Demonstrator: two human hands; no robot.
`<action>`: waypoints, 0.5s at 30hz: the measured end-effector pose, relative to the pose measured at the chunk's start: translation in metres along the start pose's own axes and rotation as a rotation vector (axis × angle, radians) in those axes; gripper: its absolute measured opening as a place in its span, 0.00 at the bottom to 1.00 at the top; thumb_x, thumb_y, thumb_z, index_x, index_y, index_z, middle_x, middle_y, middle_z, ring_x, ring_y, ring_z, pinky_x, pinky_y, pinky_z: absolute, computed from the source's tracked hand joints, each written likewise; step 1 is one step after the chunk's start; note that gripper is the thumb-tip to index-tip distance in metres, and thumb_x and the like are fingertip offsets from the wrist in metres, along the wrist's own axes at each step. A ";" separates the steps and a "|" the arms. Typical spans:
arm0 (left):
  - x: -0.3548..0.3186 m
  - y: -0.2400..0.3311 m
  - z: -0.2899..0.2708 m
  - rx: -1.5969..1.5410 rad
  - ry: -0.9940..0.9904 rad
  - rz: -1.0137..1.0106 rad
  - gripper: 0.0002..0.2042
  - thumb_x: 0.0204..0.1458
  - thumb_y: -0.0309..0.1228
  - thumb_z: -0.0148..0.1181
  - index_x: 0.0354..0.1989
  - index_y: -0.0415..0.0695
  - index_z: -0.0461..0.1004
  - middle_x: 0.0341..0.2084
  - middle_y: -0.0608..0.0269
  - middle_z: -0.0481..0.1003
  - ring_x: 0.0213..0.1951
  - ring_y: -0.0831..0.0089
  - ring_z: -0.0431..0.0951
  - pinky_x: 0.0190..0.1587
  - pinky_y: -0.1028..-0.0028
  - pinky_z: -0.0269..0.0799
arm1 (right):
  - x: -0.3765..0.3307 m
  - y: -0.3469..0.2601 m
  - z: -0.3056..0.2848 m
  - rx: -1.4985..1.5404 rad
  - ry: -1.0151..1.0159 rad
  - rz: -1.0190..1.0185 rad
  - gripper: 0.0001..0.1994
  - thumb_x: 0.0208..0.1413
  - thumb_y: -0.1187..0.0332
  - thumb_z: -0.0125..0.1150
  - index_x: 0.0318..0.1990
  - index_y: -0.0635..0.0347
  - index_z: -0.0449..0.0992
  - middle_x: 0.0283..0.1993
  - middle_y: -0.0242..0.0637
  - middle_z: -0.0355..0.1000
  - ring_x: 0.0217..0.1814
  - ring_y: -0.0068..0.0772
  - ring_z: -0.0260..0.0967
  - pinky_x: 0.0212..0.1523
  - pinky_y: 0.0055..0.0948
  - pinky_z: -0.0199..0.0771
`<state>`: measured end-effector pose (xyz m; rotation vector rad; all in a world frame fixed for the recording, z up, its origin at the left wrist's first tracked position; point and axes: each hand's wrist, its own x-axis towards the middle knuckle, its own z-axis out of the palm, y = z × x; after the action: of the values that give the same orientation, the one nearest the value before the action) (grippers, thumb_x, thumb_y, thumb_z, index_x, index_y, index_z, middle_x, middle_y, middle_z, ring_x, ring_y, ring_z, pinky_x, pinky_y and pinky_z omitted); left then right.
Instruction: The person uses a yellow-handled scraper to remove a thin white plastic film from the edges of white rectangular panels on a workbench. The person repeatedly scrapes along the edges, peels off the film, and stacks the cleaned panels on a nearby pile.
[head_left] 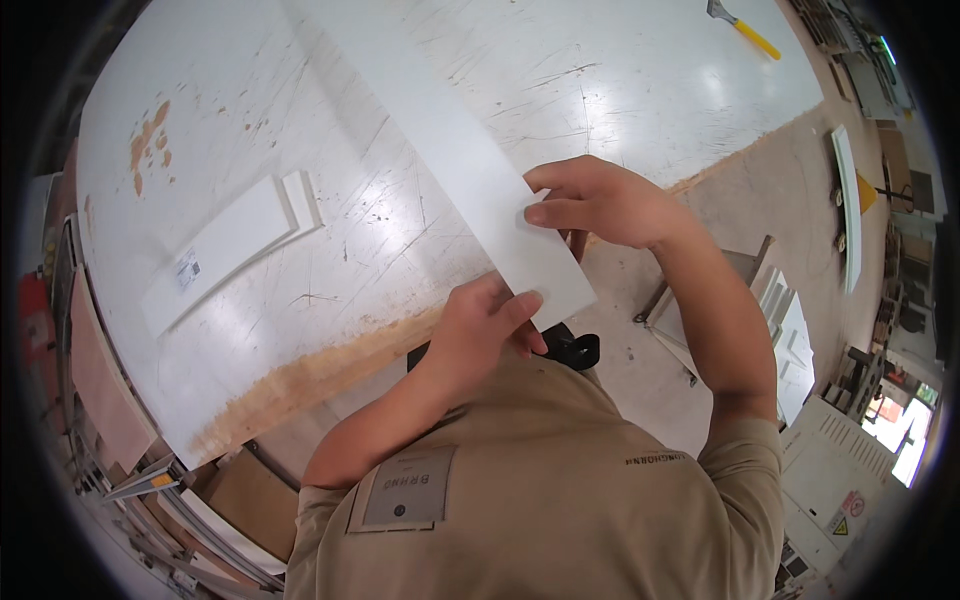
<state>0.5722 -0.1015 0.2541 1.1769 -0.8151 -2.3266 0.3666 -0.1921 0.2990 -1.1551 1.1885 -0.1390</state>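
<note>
A long, narrow white board (460,165) slants from the far side of the worktable to just in front of my body. My left hand (480,325) grips its near end, with the thumb on the top face and the other fingers partly hidden beneath. On the board's right edge, a little farther up, my right hand (600,203) is closed around it, thumb on top and fingertips out of sight underneath. The near end of the board juts past the table's worn front edge.
The scratched white worktable (380,230) has a chipped brown edge. Two shorter white boards (235,235) lie stacked on its left, the upper one bearing a label. A yellow-handled scraper (750,35) rests at the far right. Beyond stand a low cart (690,310) and a grey cabinet (835,475).
</note>
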 end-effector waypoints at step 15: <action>-0.038 -0.018 -0.024 -0.408 0.154 0.221 0.30 0.65 0.59 0.38 0.46 0.41 0.74 0.25 0.55 0.77 0.20 0.62 0.76 0.23 0.65 0.74 | 0.049 -0.020 0.098 0.697 -0.230 -0.338 0.31 0.64 0.56 0.50 0.67 0.69 0.57 0.59 0.51 0.70 0.56 0.41 0.70 0.54 0.38 0.73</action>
<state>0.6118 -0.0735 0.2530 1.0134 -0.3696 -2.0615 0.4730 -0.1706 0.2739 -0.7119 0.6442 -0.6111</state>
